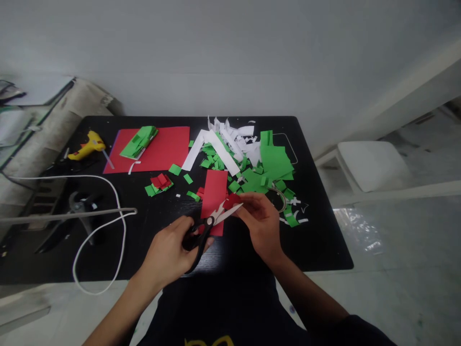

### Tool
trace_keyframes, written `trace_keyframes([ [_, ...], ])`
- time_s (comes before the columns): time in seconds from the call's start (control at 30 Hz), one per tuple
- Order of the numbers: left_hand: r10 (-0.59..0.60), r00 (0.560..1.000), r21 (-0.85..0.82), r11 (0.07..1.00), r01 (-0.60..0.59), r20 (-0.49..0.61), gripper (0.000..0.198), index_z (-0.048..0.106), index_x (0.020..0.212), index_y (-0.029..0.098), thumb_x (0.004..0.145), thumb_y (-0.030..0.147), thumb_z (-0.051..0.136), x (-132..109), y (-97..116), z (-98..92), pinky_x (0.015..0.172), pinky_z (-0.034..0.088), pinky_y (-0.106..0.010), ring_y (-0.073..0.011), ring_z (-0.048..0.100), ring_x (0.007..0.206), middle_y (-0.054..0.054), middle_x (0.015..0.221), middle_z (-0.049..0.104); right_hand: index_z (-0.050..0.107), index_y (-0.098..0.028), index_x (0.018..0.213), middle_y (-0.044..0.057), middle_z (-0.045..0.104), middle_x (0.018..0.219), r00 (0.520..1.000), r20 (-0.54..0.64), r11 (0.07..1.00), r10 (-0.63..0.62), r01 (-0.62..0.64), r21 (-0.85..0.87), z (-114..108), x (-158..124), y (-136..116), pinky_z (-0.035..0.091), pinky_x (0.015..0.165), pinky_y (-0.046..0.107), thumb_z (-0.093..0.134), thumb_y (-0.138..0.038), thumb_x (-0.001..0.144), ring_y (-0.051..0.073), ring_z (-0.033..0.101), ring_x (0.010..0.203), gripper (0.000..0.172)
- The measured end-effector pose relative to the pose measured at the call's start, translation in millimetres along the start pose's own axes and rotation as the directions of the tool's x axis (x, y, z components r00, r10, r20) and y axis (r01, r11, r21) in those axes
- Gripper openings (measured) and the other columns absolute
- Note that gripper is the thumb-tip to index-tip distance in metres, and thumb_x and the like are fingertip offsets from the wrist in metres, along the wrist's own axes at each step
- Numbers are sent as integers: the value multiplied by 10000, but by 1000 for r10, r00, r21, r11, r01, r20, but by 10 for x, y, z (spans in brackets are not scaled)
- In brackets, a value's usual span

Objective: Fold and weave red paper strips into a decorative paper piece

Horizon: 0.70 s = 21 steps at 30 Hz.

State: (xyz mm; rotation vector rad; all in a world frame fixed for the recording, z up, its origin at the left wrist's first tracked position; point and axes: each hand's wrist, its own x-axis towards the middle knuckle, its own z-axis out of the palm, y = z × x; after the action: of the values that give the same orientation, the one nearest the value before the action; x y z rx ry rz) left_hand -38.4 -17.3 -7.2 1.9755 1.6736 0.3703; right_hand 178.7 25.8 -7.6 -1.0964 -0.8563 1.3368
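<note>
My left hand (176, 247) grips the black handles of a pair of scissors (211, 221), whose blades are spread and point up to the right. Between thumb and fingers, my right hand (261, 223) pinches a small piece of red paper (232, 199) close to the blades. Whether the blades touch that piece I cannot tell. Under the scissors, a red paper strip (215, 187) lies flat on the black table (306, 245). Small green and red paper pieces (160, 184) form a little pile left of the strip.
White paper strips (223, 149) and green paper sheets (277, 161) are heaped at the back right, by a roll of tape (277, 199). At the left lie a large red sheet (169, 144), folded green paper (139, 142), a yellow glue gun (88, 145) and a looping white cable (120, 240).
</note>
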Motion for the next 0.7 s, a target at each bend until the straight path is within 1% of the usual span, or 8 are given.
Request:
trace_keyframes([
  [0.13, 14, 1000, -8, 1000, -14, -7, 347, 473, 771, 231, 913, 504, 634, 12, 3, 2, 597, 413, -287, -175, 591, 651, 0, 761, 583, 777, -290, 940, -2, 801, 953, 1000, 3, 1000, -14, 14, -19, 4, -10, -18, 650, 943, 434, 886, -214, 776, 220, 776, 929, 211],
  [0.27, 44, 998, -13, 999, -44, -37, 364, 474, 779, 232, 927, 527, 628, 8, -8, 14, 596, 425, -284, -174, 598, 652, 0, 766, 582, 779, -290, 938, 3, 801, 949, 1000, 0, 1000, -20, 20, -19, 15, -16, -33, 647, 957, 457, 873, -219, 788, 227, 780, 934, 190],
  [0.47, 65, 994, -7, 998, -66, -88, 381, 440, 752, 236, 939, 516, 618, 9, -9, 20, 561, 396, -270, -158, 571, 605, 7, 733, 568, 783, -286, 935, -2, 801, 947, 1000, 5, 1000, -17, 17, 4, 31, -20, -37, 661, 916, 416, 880, -202, 778, 212, 779, 915, 203],
  [0.6, 49, 994, -6, 999, -49, -95, 388, 433, 737, 235, 944, 516, 603, 17, -21, 34, 558, 386, -269, -150, 556, 582, 12, 707, 564, 782, -269, 951, 10, 805, 963, 1000, 10, 1000, -6, 6, 20, 33, -24, -33, 654, 950, 429, 883, -230, 783, 219, 780, 933, 200],
  [0.7, 41, 995, 0, 999, -42, -92, 374, 434, 726, 234, 951, 491, 587, 13, -49, 53, 560, 374, -271, -147, 541, 569, 16, 682, 554, 775, -258, 963, 21, 803, 965, 1000, 16, 999, 13, -13, 42, 32, -31, -32, 657, 949, 440, 887, -263, 791, 225, 782, 926, 206],
])
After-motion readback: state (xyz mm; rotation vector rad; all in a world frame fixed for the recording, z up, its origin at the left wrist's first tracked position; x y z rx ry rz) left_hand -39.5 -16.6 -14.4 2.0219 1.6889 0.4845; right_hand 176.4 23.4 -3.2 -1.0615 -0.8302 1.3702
